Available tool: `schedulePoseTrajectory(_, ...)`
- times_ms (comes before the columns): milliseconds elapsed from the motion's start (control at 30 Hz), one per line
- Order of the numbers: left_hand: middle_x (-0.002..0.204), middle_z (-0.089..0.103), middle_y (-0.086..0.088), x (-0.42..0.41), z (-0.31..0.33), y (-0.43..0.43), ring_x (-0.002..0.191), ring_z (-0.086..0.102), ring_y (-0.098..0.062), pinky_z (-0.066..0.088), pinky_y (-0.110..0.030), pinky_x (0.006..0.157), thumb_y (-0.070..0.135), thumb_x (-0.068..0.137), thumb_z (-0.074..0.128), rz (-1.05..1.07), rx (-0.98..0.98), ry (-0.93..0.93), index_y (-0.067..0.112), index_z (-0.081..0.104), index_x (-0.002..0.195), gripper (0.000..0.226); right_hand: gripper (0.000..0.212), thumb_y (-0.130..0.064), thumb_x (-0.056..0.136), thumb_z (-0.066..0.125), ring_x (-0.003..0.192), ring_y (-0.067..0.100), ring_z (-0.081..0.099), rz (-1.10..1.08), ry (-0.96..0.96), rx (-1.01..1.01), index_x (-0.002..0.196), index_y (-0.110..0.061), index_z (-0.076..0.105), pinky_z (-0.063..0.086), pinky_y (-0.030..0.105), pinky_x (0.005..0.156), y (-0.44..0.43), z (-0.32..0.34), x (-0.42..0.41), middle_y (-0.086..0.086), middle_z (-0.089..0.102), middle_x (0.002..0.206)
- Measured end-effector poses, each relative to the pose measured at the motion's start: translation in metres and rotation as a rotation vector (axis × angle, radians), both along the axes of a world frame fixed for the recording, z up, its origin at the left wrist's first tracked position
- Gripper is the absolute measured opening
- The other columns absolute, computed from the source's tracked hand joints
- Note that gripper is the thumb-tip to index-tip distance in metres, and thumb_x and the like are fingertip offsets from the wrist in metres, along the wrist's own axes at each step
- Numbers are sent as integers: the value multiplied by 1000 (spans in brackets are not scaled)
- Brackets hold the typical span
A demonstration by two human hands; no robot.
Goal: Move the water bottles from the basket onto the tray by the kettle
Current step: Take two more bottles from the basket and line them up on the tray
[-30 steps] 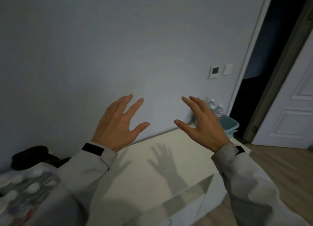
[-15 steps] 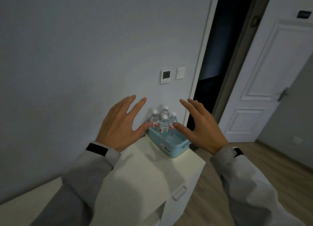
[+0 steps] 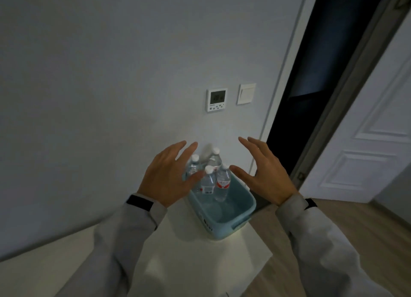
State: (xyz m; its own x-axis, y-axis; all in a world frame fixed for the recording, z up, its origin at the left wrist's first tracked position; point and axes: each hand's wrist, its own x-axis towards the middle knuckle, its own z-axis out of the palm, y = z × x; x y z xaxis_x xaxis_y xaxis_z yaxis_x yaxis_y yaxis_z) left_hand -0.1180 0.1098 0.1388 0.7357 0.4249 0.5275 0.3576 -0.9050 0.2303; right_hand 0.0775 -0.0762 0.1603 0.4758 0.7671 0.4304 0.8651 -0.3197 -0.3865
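A light blue plastic basket point(image 3: 242, 216) stands at the right end of a white cabinet top point(image 3: 200, 259), against the wall. Several clear water bottles point(image 3: 221, 183) with white caps and red-and-white labels stand upright in its far half. My left hand point(image 3: 171, 174) hovers over the basket's left side with fingers spread, partly covering one bottle. My right hand point(image 3: 264, 174) hovers over the basket's right rim, fingers spread too. Neither hand holds anything. The tray and the kettle are out of view.
A thermostat point(image 3: 216, 99) and a light switch point(image 3: 246, 93) are on the wall above the basket. A dark open doorway point(image 3: 322, 85) and a white panelled door point(image 3: 373, 145) lie to the right. Wooden floor point(image 3: 333, 207) runs beside the cabinet's right end.
The view has swung right along the cabinet, bringing the basket from the far right edge to the centre. Both hands stay spread and now sit closer over the bottles.
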Motion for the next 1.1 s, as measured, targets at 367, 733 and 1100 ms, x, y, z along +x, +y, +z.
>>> schedulePoseTrajectory(367,146,49,-1,102,-88,2,129,52,-25,47,-39,103,60,91,56,246,-386,220,27,34,152,73,77,-59,84,63,134,19,43,260,353,-136,148,-37,27,34,25,103,64,-113,153,-3,35,152)
schedulePoseTrajectory(733,146,53,-4,168,-168,-4,128,57,-29,49,-44,104,61,75,75,446,-945,1,34,40,143,82,83,-54,77,75,128,19,48,362,633,-271,146,-38,32,36,25,100,109,-188,173,-1,48,140)
schedulePoseTrajectory(1100,129,68,-8,186,-193,-6,116,65,-30,53,-41,97,46,74,83,601,-969,-179,22,52,134,72,69,-50,69,83,118,14,60,352,809,-192,127,-32,51,51,34,102,123,-223,180,-7,63,129)
